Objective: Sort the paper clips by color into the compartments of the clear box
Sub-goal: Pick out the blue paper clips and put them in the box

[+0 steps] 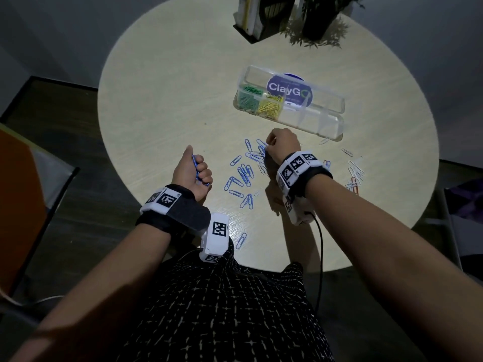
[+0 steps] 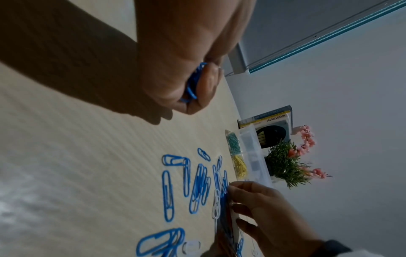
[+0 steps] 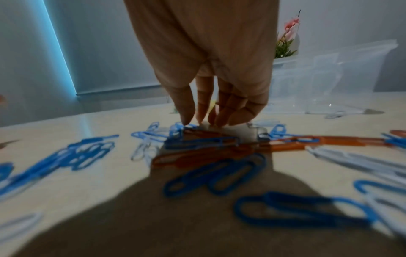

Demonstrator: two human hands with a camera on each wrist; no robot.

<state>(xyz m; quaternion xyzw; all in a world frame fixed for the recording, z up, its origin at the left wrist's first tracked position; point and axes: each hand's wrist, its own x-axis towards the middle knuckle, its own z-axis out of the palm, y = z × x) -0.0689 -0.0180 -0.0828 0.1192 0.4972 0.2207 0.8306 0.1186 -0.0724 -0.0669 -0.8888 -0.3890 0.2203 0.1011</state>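
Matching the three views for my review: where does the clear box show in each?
Head: the clear box lies upper right of centre, lid open.
Left wrist: right of centre, seen end-on.
Right wrist: blurred, upper right.
Shared landmark: the potted plant behind it.

We see blue wire paper clips point(image 1: 243, 176) on the pale wood-grain round worktop point(image 1: 162, 113), green clips point(image 1: 245, 98) and yellow clips point(image 1: 269, 107) in the clear plastic box point(image 1: 326, 121), red clips point(image 1: 353, 186) at right.

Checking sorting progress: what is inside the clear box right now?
In the clear box, green clips fill the leftmost compartment and yellow clips the next. The remaining compartments look empty, though the lid's label partly covers one.
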